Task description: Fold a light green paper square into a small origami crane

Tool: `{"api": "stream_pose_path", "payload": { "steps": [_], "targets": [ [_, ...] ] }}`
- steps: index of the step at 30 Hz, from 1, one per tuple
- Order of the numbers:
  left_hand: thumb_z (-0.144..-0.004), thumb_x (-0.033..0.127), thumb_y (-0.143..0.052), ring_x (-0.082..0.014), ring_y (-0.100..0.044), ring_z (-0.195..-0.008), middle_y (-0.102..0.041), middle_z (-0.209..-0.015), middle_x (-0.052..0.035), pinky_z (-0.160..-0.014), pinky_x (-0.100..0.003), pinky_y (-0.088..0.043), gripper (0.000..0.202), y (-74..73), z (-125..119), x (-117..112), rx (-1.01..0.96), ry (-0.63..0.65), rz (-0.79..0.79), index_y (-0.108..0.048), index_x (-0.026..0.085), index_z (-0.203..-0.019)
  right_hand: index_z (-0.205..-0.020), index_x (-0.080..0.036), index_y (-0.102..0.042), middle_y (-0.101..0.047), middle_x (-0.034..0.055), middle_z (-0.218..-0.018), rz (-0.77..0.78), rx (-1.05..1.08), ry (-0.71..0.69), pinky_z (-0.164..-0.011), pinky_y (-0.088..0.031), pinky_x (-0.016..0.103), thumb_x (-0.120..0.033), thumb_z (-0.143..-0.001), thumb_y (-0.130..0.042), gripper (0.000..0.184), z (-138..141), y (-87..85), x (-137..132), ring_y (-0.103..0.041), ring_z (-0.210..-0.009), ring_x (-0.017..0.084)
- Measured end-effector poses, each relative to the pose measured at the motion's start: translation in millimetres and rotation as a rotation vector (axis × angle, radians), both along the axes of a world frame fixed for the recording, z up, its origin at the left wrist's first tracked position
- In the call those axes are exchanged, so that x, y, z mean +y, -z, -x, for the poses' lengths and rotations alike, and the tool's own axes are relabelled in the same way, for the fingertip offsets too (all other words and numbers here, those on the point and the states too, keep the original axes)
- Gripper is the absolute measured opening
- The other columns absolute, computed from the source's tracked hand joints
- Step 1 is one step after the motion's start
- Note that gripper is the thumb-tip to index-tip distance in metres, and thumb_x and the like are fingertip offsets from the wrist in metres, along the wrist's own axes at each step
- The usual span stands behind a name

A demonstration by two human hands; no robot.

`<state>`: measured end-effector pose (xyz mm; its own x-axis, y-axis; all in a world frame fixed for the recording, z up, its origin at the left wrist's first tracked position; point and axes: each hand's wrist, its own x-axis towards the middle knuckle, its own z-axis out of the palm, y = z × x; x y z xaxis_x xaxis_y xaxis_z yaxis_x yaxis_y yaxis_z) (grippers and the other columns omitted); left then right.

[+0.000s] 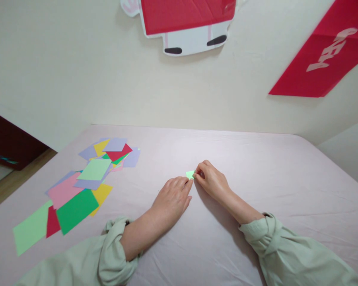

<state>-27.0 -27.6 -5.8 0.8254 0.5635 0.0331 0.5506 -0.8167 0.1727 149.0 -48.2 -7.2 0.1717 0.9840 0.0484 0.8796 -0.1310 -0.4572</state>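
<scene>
A small folded piece of light green paper [190,174] lies on the pale pink cloth [256,167] at the middle of the surface. My right hand [211,179] has its fingers curled and pinched on the paper's right edge. My left hand [172,198] rests palm down just below it, with its fingertips pressing the paper's lower corner. Most of the paper is hidden by my fingers. Both forearms come out of rolled pale green sleeves.
A loose heap of coloured paper squares [77,186] in green, yellow, red, pink and lilac lies on the cloth at the left. Behind stands a cream wall with a red banner [322,55] and a red-and-white cut-out [187,24]. A wooden floor shows at far left.
</scene>
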Motion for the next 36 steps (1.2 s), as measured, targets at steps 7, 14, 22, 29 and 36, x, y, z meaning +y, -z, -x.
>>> {"api": "stream_pose_path", "payload": {
  "steps": [7,14,22,29,36],
  "targets": [
    [-0.089,0.022,-0.056,-0.0266,-0.052,-0.118,-0.057,-0.124,-0.0125,-0.103,-0.043,-0.042,0.04,-3.4,0,-2,0.004,-0.014,0.033,-0.049,0.014,-0.127,-0.083,-0.021,-0.057,-0.057,0.0004,-0.093,-0.012,0.014,-0.002,-0.062,-0.034,0.024,-0.021,-0.089,-0.053,0.008,0,0.2,-1,-0.056,-0.075,0.012],
    [-0.088,0.019,-0.055,-0.0263,-0.053,-0.118,-0.057,-0.125,-0.013,-0.103,-0.041,-0.043,0.036,-7.4,0,-3,-0.009,-0.015,0.047,-0.051,0.013,-0.123,-0.085,-0.021,-0.055,-0.056,0.0014,-0.093,-0.058,-0.014,0.013,-0.061,-0.035,0.024,-0.018,-0.09,-0.051,0.007,-1,6.9,1,-0.054,-0.073,0.013],
    [-0.087,0.02,-0.056,-0.0262,-0.052,-0.118,-0.057,-0.126,-0.0125,-0.102,-0.041,-0.043,0.038,1.6,4,-3,-0.048,-0.007,-0.002,-0.05,0.014,-0.124,-0.092,-0.02,-0.061,-0.058,0.003,-0.093,-0.179,0.076,-0.04,-0.069,-0.043,0.025,-0.012,-0.089,-0.047,0.016,-18,2.4,-17,-0.057,-0.076,0.014],
    [-0.088,0.019,-0.053,-0.0269,-0.053,-0.119,-0.058,-0.127,-0.0129,-0.102,-0.041,-0.043,0.039,0.9,3,-4,-0.04,-0.016,-0.02,-0.049,0.013,-0.127,-0.117,-0.026,-0.065,-0.061,0.0074,-0.109,-0.077,-0.219,-0.226,-0.078,-0.045,0.029,-0.011,-0.093,-0.046,0.034,10,-0.7,-40,-0.061,-0.088,0.017],
    [-0.088,0.02,-0.055,-0.0266,-0.053,-0.12,-0.058,-0.127,-0.0124,-0.103,-0.041,-0.043,0.039,0.5,4,-3,-0.035,-0.01,-0.005,-0.05,0.014,-0.127,-0.129,-0.026,-0.056,-0.062,0.0098,-0.115,0.0,-0.422,-0.225,-0.079,-0.042,0.034,-0.015,-0.094,-0.049,0.037,5,-4.2,-40,-0.057,-0.098,0.023]
  ]
}}
